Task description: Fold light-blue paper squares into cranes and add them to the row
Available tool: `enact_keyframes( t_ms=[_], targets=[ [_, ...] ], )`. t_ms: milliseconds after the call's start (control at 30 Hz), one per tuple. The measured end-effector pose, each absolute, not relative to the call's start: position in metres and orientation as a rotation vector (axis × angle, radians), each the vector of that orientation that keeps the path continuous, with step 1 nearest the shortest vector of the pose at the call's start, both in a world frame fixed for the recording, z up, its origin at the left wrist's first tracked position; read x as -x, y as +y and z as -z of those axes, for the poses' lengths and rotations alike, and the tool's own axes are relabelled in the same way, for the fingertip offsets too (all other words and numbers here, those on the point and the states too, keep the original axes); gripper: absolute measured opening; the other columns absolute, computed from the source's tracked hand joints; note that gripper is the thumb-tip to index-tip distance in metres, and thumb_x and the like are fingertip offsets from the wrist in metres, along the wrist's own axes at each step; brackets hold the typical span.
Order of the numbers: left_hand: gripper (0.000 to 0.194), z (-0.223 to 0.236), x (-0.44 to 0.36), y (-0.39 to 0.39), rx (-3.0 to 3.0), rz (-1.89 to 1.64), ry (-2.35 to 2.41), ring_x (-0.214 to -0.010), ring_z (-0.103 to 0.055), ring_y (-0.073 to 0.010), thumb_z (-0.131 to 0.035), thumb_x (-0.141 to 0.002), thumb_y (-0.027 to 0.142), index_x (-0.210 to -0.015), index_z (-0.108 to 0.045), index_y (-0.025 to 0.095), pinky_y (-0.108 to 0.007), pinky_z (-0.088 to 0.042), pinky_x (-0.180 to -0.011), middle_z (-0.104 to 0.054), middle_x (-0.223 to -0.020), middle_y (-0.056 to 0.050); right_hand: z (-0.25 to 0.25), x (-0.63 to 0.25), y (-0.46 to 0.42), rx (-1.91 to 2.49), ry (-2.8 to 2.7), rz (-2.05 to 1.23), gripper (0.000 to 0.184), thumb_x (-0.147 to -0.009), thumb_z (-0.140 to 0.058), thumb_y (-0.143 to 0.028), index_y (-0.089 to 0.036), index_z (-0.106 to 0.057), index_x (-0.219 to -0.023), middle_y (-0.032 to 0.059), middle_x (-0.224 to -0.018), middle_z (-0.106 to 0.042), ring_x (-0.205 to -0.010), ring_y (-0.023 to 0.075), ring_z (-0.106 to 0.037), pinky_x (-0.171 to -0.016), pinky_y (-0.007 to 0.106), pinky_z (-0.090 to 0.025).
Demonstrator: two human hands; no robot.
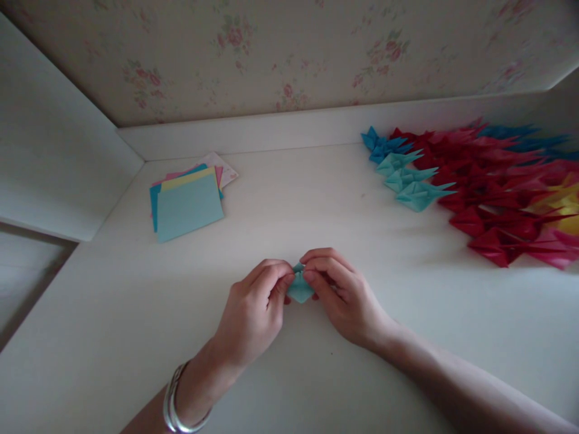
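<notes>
Two hands at one folded aqua piece, worktop seen from above. Nearest, silver bangles (170,398) circle the left wrist; at least two bands can be made out, though they overlap. Just beyond are the left hand (253,301) and the right hand (350,295), both closed in a pinch on one folded aqua piece (301,290). The piece lies between the two sets of fingers, over the worktop (289,211): the left thumb and index finger grasp its upper left edge, the right thumb and fingers its upper right. Its pointed lower end shows below the thumbs, toward the wearer; a small part of it shows above, between the fingertips.

Farther off, at left, one stack of paper: an aqua sheet (190,208) uppermost, then yellow (187,179), blue (154,208) and pink (219,175) edges, with one white printed item (228,171) behind; the full number of sheets cannot be told. At right, folded pieces in rows: three aqua models (409,178), a few small blue models (384,146), and many red models (495,247), pink models (554,247) and yellow models (567,208), too overlapped to count. Farthest, one floral wall (253,78).
</notes>
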State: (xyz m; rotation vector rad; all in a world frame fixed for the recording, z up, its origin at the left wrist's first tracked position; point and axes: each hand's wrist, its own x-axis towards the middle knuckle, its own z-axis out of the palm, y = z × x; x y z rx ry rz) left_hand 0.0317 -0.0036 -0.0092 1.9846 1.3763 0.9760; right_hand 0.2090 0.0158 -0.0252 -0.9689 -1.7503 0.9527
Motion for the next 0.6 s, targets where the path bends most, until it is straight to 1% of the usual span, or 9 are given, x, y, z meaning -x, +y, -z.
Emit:
enact_keyframes(
  t_ms=[100,200,233,300,367,400,433,500,600],
  targets=[
    [0.015,0.0091,-0.0317,-0.0030,-1.969,-0.975,1.384,-0.064,-0.062,-0.0100,-0.048,-0.097,0.012,-0.093,-0.060,0.020,-0.021,-0.051,-0.062,-0.065,-0.090,-0.002,0.0245,-0.2079,0.0174,0.972,-1.762,-0.921,0.014,-0.097,-0.048,-0.011,-0.020,-0.058,-0.095,0.0069,-0.102,-0.062,-0.094,0.0164,-0.061,-0.083,0.032,-0.052],
    [0.014,0.0081,-0.0307,-0.0028,-1.906,-0.990,1.416,-0.066,-0.065,-0.0099,-0.049,-0.098,0.015,-0.099,-0.061,0.021,-0.019,-0.051,-0.057,-0.067,-0.094,-0.002,0.0249,-0.2074,0.0182,0.997,-1.760,-0.883,0.014,-0.098,-0.046,-0.011,-0.021,-0.056,-0.094,0.0067,-0.102,-0.061,-0.094,0.0168,-0.060,-0.082,0.033,-0.052],
    [0.014,0.0075,-0.0303,-0.0026,-1.871,-0.999,1.440,-0.066,-0.065,-0.0097,-0.049,-0.098,0.017,-0.102,-0.062,0.021,-0.019,-0.051,-0.056,-0.068,-0.096,-0.003,0.0254,-0.2075,0.0181,1.017,-1.745,-0.888,0.014,-0.098,-0.045,-0.012,-0.021,-0.055,-0.094,0.0065,-0.102,-0.061,-0.093,0.0166,-0.060,-0.080,0.032,-0.053],
    [0.015,0.0061,-0.0296,-0.0018,-1.780,-1.018,1.508,-0.062,-0.065,-0.0092,-0.047,-0.100,0.022,-0.105,-0.061,0.021,-0.019,-0.051,-0.053,-0.068,-0.098,-0.004,0.0268,-0.2077,0.0171,1.064,-1.692,-0.939,0.013,-0.099,-0.045,-0.016,-0.021,-0.055,-0.094,0.0059,-0.104,-0.059,-0.082,0.0142,-0.061,-0.070,0.028,-0.054],
    [0.016,0.0048,-0.0296,-0.0009,-1.671,-1.035,1.571,-0.059,-0.064,-0.0093,-0.045,-0.101,0.027,-0.106,-0.059,0.020,-0.021,-0.051,-0.053,-0.068,-0.094,-0.003,0.0290,-0.2076,0.0160,1.101,-1.615,-1.029,0.012,-0.101,-0.043,-0.021,-0.022,-0.054,-0.096,0.0054,-0.108,-0.057,-0.071,0.0110,-0.059,-0.060,0.025,-0.054],
    [0.017,0.0044,-0.0297,-0.0005,-1.619,-1.049,1.588,-0.057,-0.063,-0.0097,-0.044,-0.101,0.029,-0.105,-0.058,0.020,-0.021,-0.051,-0.052,-0.067,-0.089,-0.003,0.0302,-0.2074,0.0157,1.108,-1.574,-1.074,0.012,-0.101,-0.043,-0.024,-0.023,-0.054,-0.098,0.0053,-0.111,-0.056,-0.070,0.0102,-0.059,-0.058,0.024,-0.055],
    [0.018,0.0042,-0.0298,-0.0001,-1.571,-1.068,1.594,-0.056,-0.063,-0.0103,-0.043,-0.102,0.032,-0.105,-0.057,0.021,-0.022,-0.050,-0.051,-0.067,-0.084,-0.001,0.0314,-0.2071,0.0156,1.109,-1.533,-1.105,0.012,-0.102,-0.042,-0.025,-0.023,-0.054,-0.100,0.0053,-0.113,-0.055,-0.072,0.0103,-0.060,-0.060,0.025,-0.056],
    [0.019,0.0045,-0.0298,0.0008,-1.481,-1.124,1.586,-0.055,-0.062,-0.0115,-0.043,-0.101,0.035,-0.105,-0.056,0.021,-0.022,-0.049,-0.048,-0.064,-0.074,0.001,0.0333,-0.2067,0.0163,1.105,-1.474,-1.118,0.013,-0.102,-0.041,-0.027,-0.024,-0.053,-0.102,0.0056,-0.116,-0.054,-0.083,0.0130,-0.062,-0.071,0.029,-0.059],
    [0.020,0.0065,-0.0285,0.0029,-1.349,-1.225,1.576,-0.056,-0.062,-0.0121,-0.045,-0.100,0.040,-0.103,-0.054,0.022,-0.021,-0.048,-0.047,-0.063,-0.070,0.002,0.0338,-0.2073,0.0194,1.084,-1.444,-1.054,0.014,-0.103,-0.040,-0.027,-0.023,-0.054,-0.103,0.0057,-0.114,-0.054,-0.095,0.0161,-0.060,-0.081,0.035,-0.056]
  ],
)
